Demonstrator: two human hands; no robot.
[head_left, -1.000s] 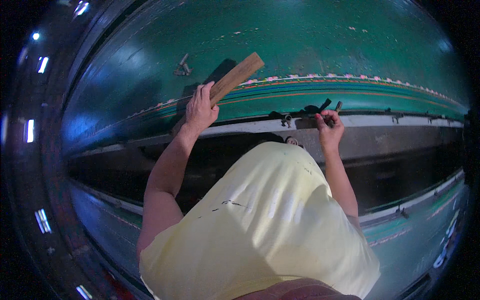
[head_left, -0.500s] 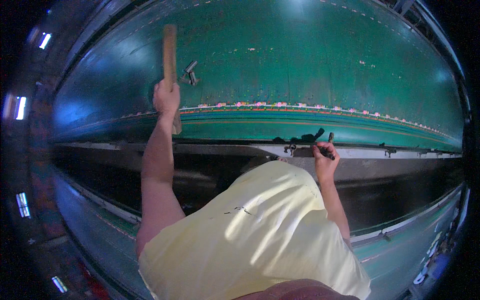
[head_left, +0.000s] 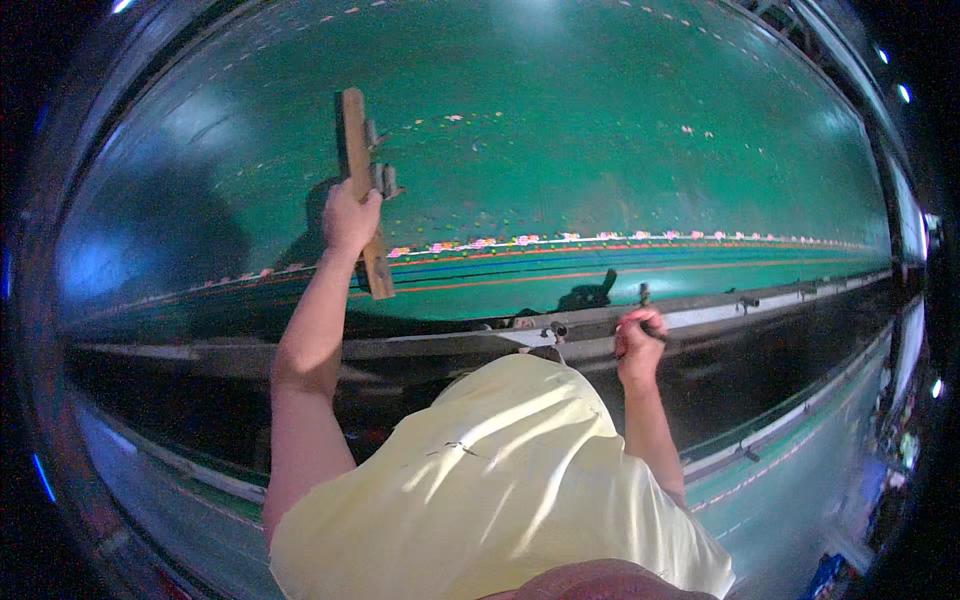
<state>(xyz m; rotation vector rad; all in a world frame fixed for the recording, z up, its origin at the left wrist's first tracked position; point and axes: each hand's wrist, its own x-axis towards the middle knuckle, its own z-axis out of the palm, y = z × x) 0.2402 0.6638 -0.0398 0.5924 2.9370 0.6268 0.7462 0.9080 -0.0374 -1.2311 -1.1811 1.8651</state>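
Observation:
My left hand (head_left: 350,217) grips a long, narrow wooden bar (head_left: 356,135) near its middle, over the green table. The bar points away from me with a slight tilt. Close against its right side are small grey metal pieces (head_left: 384,180); whether they are fixed to it I cannot tell. My right hand (head_left: 640,338) is closed round a small dark tool, whose short end (head_left: 645,293) sticks up above the fist. The hand is over the table's near edge, and its fingers hide most of the tool.
The long green tabletop (head_left: 600,150) carries a coloured strip (head_left: 530,242) of pink flowers and lines. Along its near edge runs a metal rail (head_left: 690,313) with small clamps (head_left: 557,331). Behind me another green table (head_left: 790,500) stands across a dark gap.
The whole view has shifted. The wooden bar in my left hand has tilted and come nearer the metal pieces. My right hand has turned, its tool now more hidden in the fist.

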